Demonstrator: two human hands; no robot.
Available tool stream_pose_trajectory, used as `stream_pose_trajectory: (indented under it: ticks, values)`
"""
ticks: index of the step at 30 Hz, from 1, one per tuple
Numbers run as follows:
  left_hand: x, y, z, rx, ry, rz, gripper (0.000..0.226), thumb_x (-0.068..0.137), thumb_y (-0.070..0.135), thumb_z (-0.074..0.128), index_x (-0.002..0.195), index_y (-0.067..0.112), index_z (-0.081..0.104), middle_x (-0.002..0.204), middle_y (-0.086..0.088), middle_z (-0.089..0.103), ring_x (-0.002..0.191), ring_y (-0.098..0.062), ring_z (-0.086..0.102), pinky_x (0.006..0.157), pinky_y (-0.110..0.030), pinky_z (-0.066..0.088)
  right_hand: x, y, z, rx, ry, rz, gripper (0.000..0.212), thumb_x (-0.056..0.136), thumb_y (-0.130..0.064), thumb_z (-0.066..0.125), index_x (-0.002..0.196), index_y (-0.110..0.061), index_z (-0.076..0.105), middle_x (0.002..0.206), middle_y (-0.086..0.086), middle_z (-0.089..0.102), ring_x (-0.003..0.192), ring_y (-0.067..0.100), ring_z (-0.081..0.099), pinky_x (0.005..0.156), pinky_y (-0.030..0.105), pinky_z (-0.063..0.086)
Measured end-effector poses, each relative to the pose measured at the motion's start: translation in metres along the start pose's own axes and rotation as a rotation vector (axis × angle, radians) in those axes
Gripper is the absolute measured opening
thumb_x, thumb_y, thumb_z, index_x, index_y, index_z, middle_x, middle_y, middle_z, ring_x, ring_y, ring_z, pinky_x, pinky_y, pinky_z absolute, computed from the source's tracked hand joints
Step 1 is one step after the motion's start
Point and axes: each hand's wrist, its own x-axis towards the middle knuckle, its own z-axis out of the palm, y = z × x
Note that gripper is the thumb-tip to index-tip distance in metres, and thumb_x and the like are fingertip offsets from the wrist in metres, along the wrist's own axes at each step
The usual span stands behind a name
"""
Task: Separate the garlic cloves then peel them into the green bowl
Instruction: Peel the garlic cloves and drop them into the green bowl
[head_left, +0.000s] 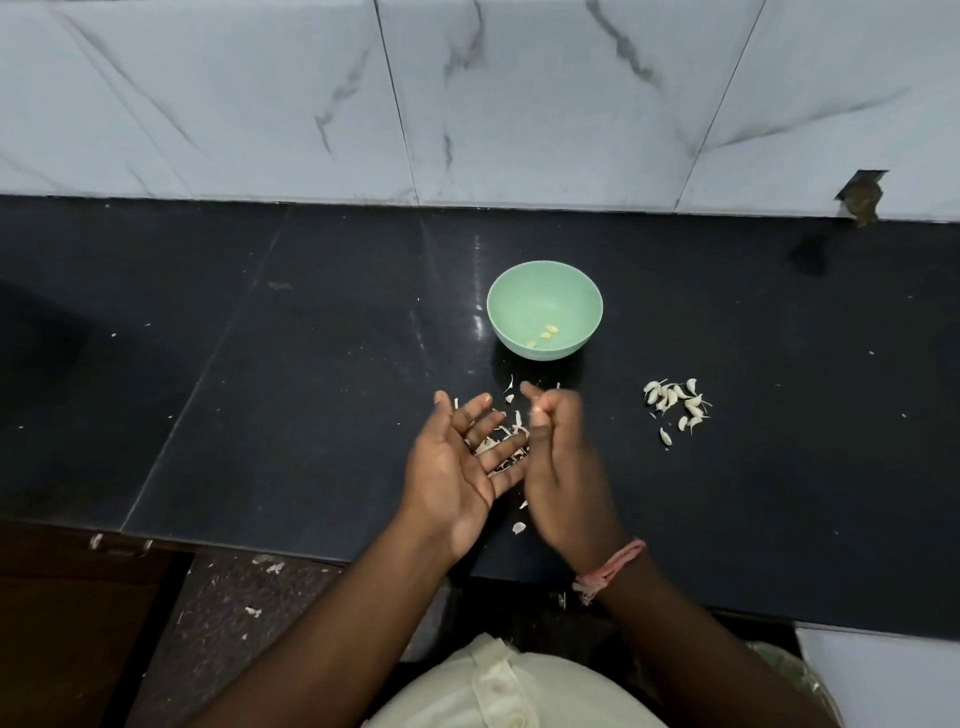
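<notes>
Peeling step: right hand (558, 457) fingers pinch a garlic clove (538, 414), left hand (457, 467) fingers wide; next, prob. drop it into green bowl (582, 291) beyond fingers.

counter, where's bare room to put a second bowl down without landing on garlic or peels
The black counter is bare left of the green bowl, and also right of the unpeeled cloves. It is crowded in front of the bowl: garlic skins lie under both hands, left hand and right hand. The strip between bowl and cloves is narrow.
</notes>
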Motion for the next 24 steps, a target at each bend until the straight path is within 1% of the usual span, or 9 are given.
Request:
stream_pose_trajectory:
  ticks: [3,5,7,9,13,15,17,21,24]
  values:
    - [-0.002,-0.002,0.007,0.042,-0.004,-0.034,0.062,0.099,0.066,0.038,0.111,0.009,0.060,0.099,-0.014,0.063,0.094,-0.025,0.064,0.098,-0.043,0.052,-0.019,0.002,0.021,-0.026,-0.149,-0.198,0.015,0.109,-0.021,0.034,0.112,-0.016,0.049,0.149,-0.002,0.054,0.138,0.008,0.047,0.111,0.026,0.038]
    - [-0.004,-0.005,0.007,0.060,-0.026,-0.055,0.066,0.099,0.067,0.035,0.116,0.007,0.058,0.093,-0.012,0.067,0.087,-0.022,0.068,0.089,-0.037,0.056,-0.011,0.007,0.023,-0.029,-0.091,-0.074,0.014,0.108,-0.026,0.033,0.109,-0.022,0.046,0.141,-0.003,0.059,0.129,0.012,0.057,0.101,0.030,0.046]
    - [-0.005,-0.004,0.000,0.051,-0.026,-0.048,0.063,0.100,0.064,0.034,0.123,0.010,0.056,0.109,-0.015,0.073,0.093,-0.024,0.072,0.076,-0.037,0.060,0.001,0.009,0.016,-0.058,0.031,0.043,0.013,0.106,-0.031,0.032,0.107,-0.024,0.044,0.128,-0.001,0.065,0.113,0.019,0.065,0.086,0.032,0.049]
    - [-0.004,0.000,-0.002,0.043,0.001,-0.032,0.056,0.099,0.064,0.038,0.120,0.015,0.056,0.116,-0.014,0.071,0.096,-0.027,0.070,0.071,-0.039,0.059,0.004,0.001,0.009,-0.076,0.099,-0.027,0.017,0.105,-0.031,0.033,0.110,-0.021,0.045,0.126,0.000,0.065,0.111,0.018,0.064,0.088,0.035,0.050]
    - [-0.006,-0.002,0.005,0.072,-0.054,-0.062,0.069,0.097,0.069,0.040,0.124,0.008,0.060,0.111,-0.019,0.062,0.108,-0.029,0.060,0.107,-0.045,0.047,-0.010,-0.004,0.024,-0.063,-0.095,-0.128,0.019,0.107,-0.031,0.033,0.114,-0.020,0.047,0.138,-0.003,0.059,0.126,0.013,0.057,0.103,0.032,0.045]
    - [-0.012,-0.003,0.006,0.095,-0.115,-0.099,0.079,0.099,0.067,0.034,0.128,-0.001,0.062,0.115,-0.019,0.068,0.107,-0.027,0.066,0.107,-0.044,0.046,0.003,0.004,0.020,-0.076,-0.014,0.026,0.012,0.107,-0.026,0.036,0.111,-0.019,0.046,0.124,0.001,0.064,0.115,0.019,0.062,0.090,0.031,0.047]
    - [-0.015,0.001,0.004,0.125,-0.115,-0.065,0.064,0.104,0.056,0.035,0.128,0.005,0.066,0.117,-0.012,0.073,0.108,-0.023,0.069,0.103,-0.044,0.048,0.019,0.008,0.007,-0.109,0.088,0.100,0.010,0.107,-0.018,0.039,0.109,-0.015,0.048,0.106,0.003,0.067,0.097,0.023,0.066,0.076,0.032,0.045]
    - [-0.011,0.003,0.002,0.227,0.031,0.103,0.020,0.100,0.020,0.059,0.112,0.015,0.075,0.106,0.000,0.076,0.102,-0.016,0.066,0.093,-0.036,0.052,0.021,0.001,-0.004,-0.091,0.067,0.058,0.018,0.109,-0.023,0.035,0.103,-0.018,0.052,0.090,-0.008,0.066,0.081,0.008,0.064,0.075,0.031,0.048]
    - [-0.011,-0.003,0.005,0.297,0.046,0.183,0.022,0.090,0.002,0.069,0.109,0.012,0.076,0.096,-0.005,0.076,0.087,-0.014,0.069,0.081,-0.030,0.053,0.011,-0.002,0.000,-0.064,-0.011,0.057,0.021,0.109,-0.024,0.036,0.098,-0.018,0.053,0.077,-0.011,0.058,0.071,0.002,0.058,0.068,0.027,0.045]
